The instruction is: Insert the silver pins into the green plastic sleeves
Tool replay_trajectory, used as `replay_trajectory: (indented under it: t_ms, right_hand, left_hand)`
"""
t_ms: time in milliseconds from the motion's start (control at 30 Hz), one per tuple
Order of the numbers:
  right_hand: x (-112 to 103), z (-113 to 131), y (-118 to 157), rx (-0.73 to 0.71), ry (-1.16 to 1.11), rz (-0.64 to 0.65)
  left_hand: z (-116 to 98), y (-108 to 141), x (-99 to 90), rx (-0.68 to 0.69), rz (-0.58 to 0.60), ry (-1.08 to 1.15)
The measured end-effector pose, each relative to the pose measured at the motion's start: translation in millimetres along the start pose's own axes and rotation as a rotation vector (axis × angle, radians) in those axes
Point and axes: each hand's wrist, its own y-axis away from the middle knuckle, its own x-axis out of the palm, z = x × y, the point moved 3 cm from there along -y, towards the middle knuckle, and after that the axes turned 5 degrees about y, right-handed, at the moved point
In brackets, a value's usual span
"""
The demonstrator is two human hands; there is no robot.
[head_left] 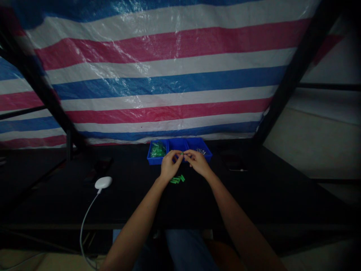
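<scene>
Forearms [135, 226]; left hand [170, 165], right hand [197, 162] hide green piece [182, 153].

The one view comes from a camera worn on the person's head, high above the legs [188, 250], and faces forward and down across a table [126, 203]. The lens is wide: the forearms [135, 226] enter from the bottom edge, while the left hand [170, 165] and right hand [197, 162] sit near the middle of the picture, looking small. A blue tray [179, 149] lies just above them at the table's far side. The view reaches far enough forward that a striped tarp [158, 75] fills the upper half, with dark frame bars [299, 64] slanting along its sides
</scene>
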Motion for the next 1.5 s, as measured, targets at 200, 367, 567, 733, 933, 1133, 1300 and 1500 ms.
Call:
replay_trajectory:
  t_ms: [200,367,567,733,933,1133,1300,1500]
  right_hand:
    - [-8,2,-1,0.02,-0.078,-0.067]
    - [-9,6,0,0.024,-0.099,-0.108]
    - [1,7,0,0.018,-0.131,-0.044]
    - [3,1,-1,0.019,-0.106,-0.048]
    - [8,-3,1,0.024,-0.015,-0.027]
    - [0,15,5,-0.021,0.302,-0.133]
    - [-9,23,8,-0.048,0.536,-0.293]
    - [-12,14,6,-0.099,0.668,-0.347]
  left_hand:
    - [4,0,-1.1,-0.029,-0.037,-0.072]
    - [9,0,-0.3,-0.06,-0.032,-0.132]
    - [7,1,2.3,-0.034,0.022,-0.12]
    - [5,0,1.8,-0.041,0.012,-0.076]
    - [5,-1,0.7,-0.066,-0.02,0.003]
    - [7,-2,1.0,-0.088,-0.029,0.071]
    - [11,-3,-3.4,-0.139,-0.149,0.132]
    - [18,-5,-4.8,-0.232,-0.193,0.241]
